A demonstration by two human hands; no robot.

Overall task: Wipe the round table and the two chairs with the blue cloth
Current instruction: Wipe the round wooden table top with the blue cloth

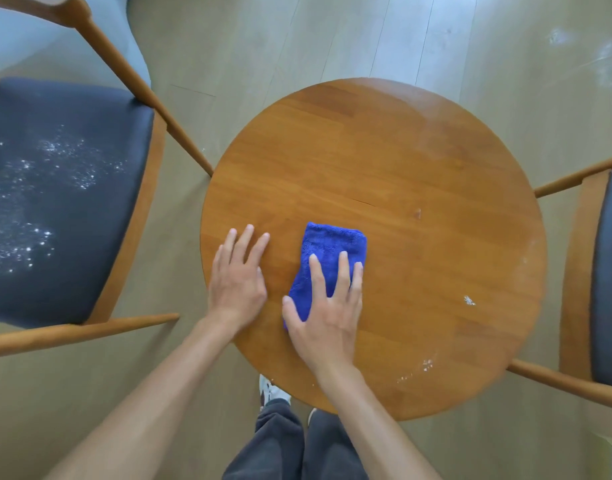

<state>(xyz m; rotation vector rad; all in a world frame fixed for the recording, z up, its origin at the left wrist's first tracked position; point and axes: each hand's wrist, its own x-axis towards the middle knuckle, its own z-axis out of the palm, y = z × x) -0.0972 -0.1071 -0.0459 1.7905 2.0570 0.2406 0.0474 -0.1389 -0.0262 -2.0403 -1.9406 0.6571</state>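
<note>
Pressing my right hand (pixel 323 308) flat, fingers straight, on the folded blue microfibre cloth (pixel 327 252) at the near-left of the round wooden table (pixel 384 150), left hand (pixel 237 284) flat just beside it; white specks (pixel 469 300) lie to the right, nearer that hand.

Round table (pixel 401 168) in the middle, one chair on each side.

Left chair (pixel 65 202) just beside the table's left edge, right chair (pixel 606 271) at its right edge, partly out of frame. Folded cloth (pixel 332 251) on the near-left part of the tabletop, under the flat right hand (pixel 327 313); left hand (pixel 237 282) flat on the tabletop just left of the cloth. White specks (pixel 469 300) near the table's right and near rim, more on the left chair's seat.
</note>
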